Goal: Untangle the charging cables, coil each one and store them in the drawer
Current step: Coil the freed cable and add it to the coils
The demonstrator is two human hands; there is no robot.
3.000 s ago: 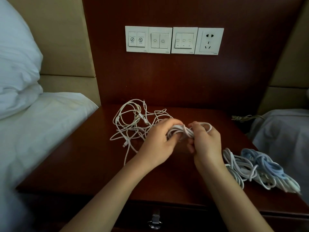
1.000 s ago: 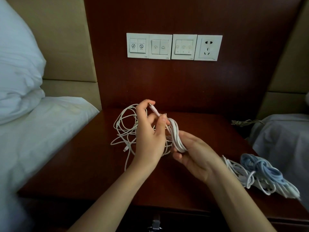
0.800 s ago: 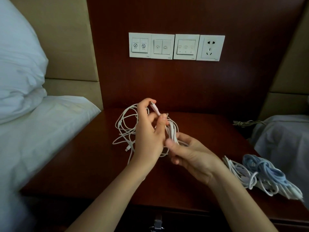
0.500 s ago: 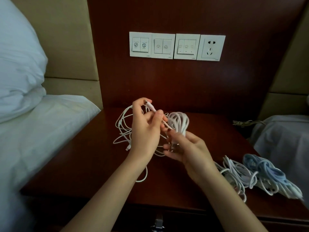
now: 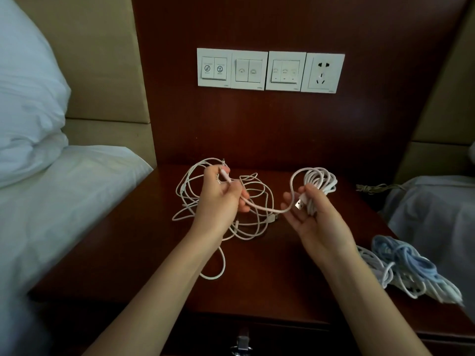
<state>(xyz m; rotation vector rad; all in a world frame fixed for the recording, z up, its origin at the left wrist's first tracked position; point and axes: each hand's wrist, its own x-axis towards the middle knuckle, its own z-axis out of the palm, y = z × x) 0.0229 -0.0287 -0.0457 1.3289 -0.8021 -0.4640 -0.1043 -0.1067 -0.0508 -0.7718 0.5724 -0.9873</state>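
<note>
The charging cable (image 5: pixel 264 208) hangs slack between your two hands, above the surface (image 5: pixel 270 265). Your left hand (image 5: pixel 218 201) has its grip pinched on the cable just below one plug. Thumb and fingertips are pressed together round it, and the plug end points toward 11 o'clock. From there the cable sags toward 3 o'clock and rises into the coil (image 5: pixel 320 182), wound in several loops. Your right hand (image 5: pixel 313 219) holds the coil palm-up: the thumb side of the grip pinches its lower part, while the other fingers lie loosely spread. A USB plug (image 5: pixel 300 203) pokes out beside them. Behind and under your left hand, a loose tangle (image 5: pixel 254 199) of white cables lies on the surface, with one loop trailing toward 6 o'clock. At 4 o'clock, near the surface's edge, a white bundle (image 5: pixel 372 263) and a blue bundle (image 5: pixel 403 263) lie touching. The drawer handle (image 5: pixel 243 343) shows at 6 o'clock, below the front edge.
</note>
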